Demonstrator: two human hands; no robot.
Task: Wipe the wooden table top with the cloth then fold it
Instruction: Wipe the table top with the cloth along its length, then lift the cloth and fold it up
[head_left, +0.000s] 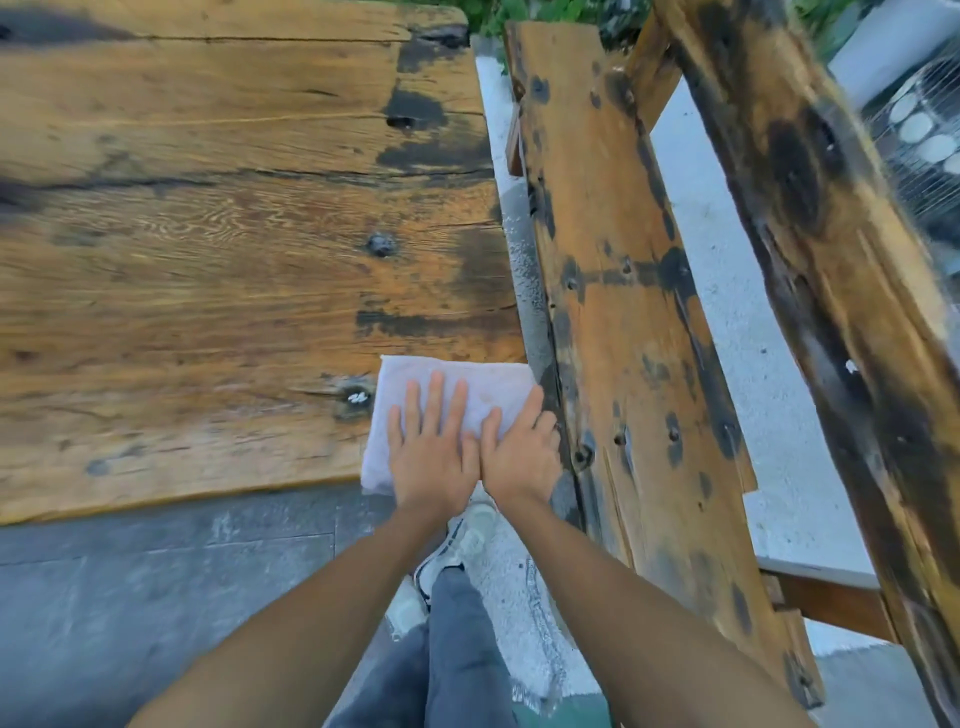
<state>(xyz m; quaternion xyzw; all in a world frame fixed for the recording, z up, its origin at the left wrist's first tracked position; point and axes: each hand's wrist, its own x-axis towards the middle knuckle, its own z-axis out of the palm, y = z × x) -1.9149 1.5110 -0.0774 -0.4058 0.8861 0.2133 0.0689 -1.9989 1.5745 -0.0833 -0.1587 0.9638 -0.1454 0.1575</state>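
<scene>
A pale, folded cloth lies flat on the near right corner of the weathered wooden table top. My left hand presses down on the cloth with straight, spread fingers. Beside it, my right hand lies flat on the cloth's right part, at the table's right edge. The two hands touch side by side. The cloth's near edge reaches the table's front edge, partly hidden under my hands.
A stained wooden bench runs along the table's right side, with its slanted backrest further right. Grey paving lies below the table's front edge. My legs and shoes stand at the corner. Greenery shows at the top.
</scene>
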